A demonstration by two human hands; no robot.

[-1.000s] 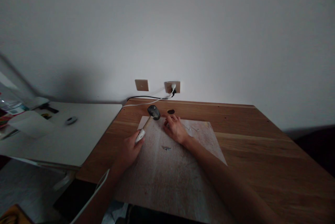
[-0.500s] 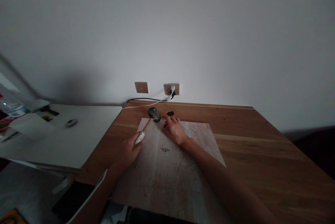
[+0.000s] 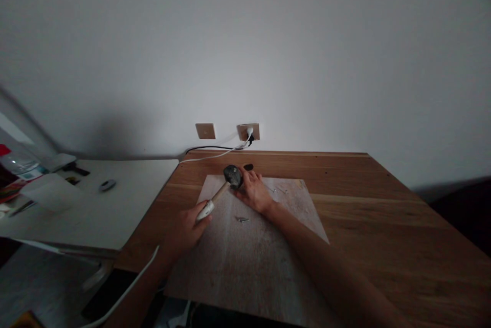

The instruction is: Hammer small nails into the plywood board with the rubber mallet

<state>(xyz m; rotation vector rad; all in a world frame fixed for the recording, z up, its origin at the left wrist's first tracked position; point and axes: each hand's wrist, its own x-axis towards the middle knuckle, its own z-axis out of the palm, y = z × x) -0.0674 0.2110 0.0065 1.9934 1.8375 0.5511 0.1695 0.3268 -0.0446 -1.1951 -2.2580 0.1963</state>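
My left hand (image 3: 187, 227) is closed round the pale wooden handle of a hammer (image 3: 223, 188). Its dark head sits low over the far part of a light wooden board (image 3: 245, 256), right beside the fingers of my right hand (image 3: 253, 191). My right hand rests on the board with its fingers pinched together near the hammer head; whatever they hold is too small to see. A few small metal nails (image 3: 241, 219) lie loose on the board between my two hands.
The board lies on a brown wooden table (image 3: 383, 225). A small dark object (image 3: 248, 167) sits behind my right hand. Wall sockets (image 3: 248, 131) hold a white cable and a black cable. A white side table (image 3: 88, 205) at the left carries clutter and a small round disc (image 3: 107, 184).
The hammer head has swung down and to the right, from above the board's far left corner to right beside my right hand's fingers. My right hand has stayed in place.
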